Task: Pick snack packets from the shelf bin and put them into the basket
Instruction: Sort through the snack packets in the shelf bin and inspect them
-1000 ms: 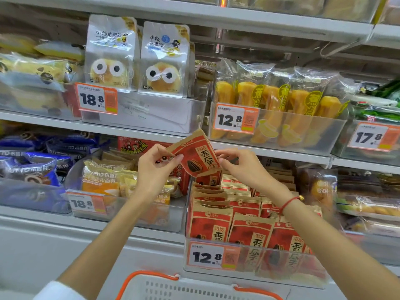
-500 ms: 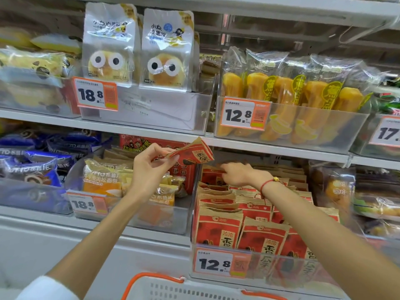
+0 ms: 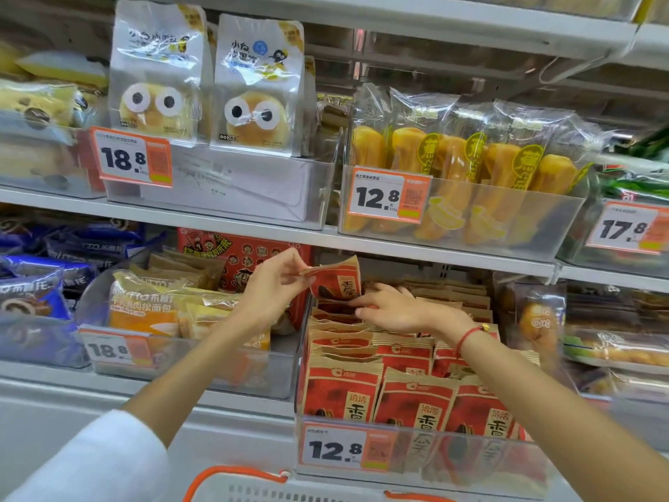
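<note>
Your left hand [image 3: 275, 284] pinched one red snack packet [image 3: 338, 280] by its top edge, holding it just above the back of the clear shelf bin [image 3: 416, 454]. Your right hand [image 3: 391, 307] reached into that bin, fingers [image 3: 365, 302] loosely extended over the rear packets, touching them but gripping none that you could tell. The white basket [image 3: 289, 492] with orange handles sat below the bin.

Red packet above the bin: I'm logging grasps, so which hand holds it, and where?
The left hand pinches the red packet by its top-left edge; the right hand reaches among packets below.
</note>
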Demonstrator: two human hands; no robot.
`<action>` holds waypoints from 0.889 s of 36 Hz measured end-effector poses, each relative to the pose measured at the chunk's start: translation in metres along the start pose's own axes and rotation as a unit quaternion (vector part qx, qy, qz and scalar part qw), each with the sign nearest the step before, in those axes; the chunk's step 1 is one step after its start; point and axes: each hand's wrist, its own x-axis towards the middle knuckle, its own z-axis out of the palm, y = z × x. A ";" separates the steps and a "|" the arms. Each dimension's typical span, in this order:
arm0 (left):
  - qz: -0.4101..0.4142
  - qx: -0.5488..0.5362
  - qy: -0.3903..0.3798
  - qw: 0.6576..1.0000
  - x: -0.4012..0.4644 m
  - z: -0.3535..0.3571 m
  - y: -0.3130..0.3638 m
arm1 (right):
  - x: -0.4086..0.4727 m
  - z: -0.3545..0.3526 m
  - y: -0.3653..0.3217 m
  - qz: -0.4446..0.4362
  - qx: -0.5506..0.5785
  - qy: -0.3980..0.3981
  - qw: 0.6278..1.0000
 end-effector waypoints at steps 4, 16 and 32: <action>0.007 0.086 -0.038 0.996 0.015 0.007 0.005 | -0.007 0.006 0.004 -0.014 0.084 0.095 0.992; -0.038 0.259 -0.084 0.961 0.024 0.020 -0.009 | 0.001 0.003 -0.007 -0.001 0.026 0.274 0.961; 0.006 0.354 -0.031 0.935 0.034 0.030 -0.004 | 0.037 0.009 -0.001 0.016 -0.135 0.251 0.958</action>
